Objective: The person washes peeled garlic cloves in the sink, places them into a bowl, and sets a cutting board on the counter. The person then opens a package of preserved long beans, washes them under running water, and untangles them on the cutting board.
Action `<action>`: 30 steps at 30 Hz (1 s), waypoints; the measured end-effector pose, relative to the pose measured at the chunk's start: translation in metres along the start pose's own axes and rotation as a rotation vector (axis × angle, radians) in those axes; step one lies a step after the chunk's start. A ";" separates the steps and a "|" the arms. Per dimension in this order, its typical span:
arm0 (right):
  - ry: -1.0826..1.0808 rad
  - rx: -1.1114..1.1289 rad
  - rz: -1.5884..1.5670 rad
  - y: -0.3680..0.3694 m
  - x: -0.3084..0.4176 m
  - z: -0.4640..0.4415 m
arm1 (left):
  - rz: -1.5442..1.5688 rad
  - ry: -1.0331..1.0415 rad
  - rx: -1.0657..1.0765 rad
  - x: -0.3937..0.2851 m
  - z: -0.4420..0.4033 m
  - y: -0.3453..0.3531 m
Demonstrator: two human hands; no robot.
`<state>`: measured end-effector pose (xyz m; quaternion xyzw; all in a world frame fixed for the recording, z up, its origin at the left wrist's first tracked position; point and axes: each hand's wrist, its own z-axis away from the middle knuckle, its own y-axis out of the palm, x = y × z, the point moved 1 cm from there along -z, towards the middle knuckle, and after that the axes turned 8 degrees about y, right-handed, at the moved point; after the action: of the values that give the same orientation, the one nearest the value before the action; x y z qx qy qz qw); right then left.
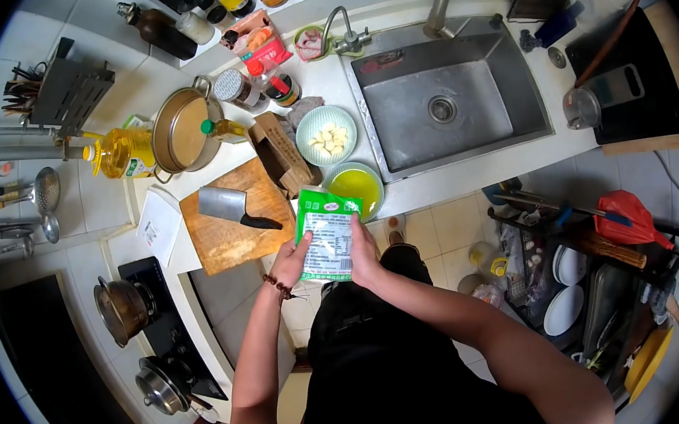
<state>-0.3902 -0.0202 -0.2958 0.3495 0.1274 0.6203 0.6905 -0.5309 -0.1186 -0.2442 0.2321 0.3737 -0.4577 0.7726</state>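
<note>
A green packet (327, 238) with a white printed label is held up before the counter edge. My left hand (290, 259) grips its left side, and my right hand (363, 250) closes on its right side. Just beyond the packet sits a bowl of yellow liquid (356, 187), its near-left part hidden by the packet. Behind that bowl, another bowl (311, 156) contains pale peeled pieces. To the left, a cleaver (223, 204) with a black handle lies on the wooden cutting board (220, 248). An open cardboard box (278, 151) stands between board and bowls.
A steel sink (460, 102) is set in the counter at the right. Oil bottle (128, 153), pot (185, 133) and sauce bottles stand at the back left. The stove (173, 334) is at lower left, and a loaded rack with a red bag (630, 221) at lower right.
</note>
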 end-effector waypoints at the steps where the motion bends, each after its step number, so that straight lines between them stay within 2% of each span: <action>1: 0.038 -0.003 -0.067 0.001 0.001 0.001 | -0.012 0.004 -0.003 0.002 -0.001 -0.001; 8: 0.081 -0.001 -0.050 0.007 0.005 0.008 | -0.013 0.043 -0.038 -0.005 0.003 0.005; 23: 0.010 -0.016 0.035 -0.006 -0.006 -0.008 | 0.011 0.045 -0.030 -0.004 0.003 0.006; 30: 0.002 -0.035 0.047 0.009 0.003 0.004 | -0.011 0.050 -0.017 -0.009 0.005 0.005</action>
<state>-0.3942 -0.0190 -0.2864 0.3398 0.1089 0.6386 0.6818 -0.5279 -0.1149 -0.2342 0.2349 0.3981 -0.4529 0.7624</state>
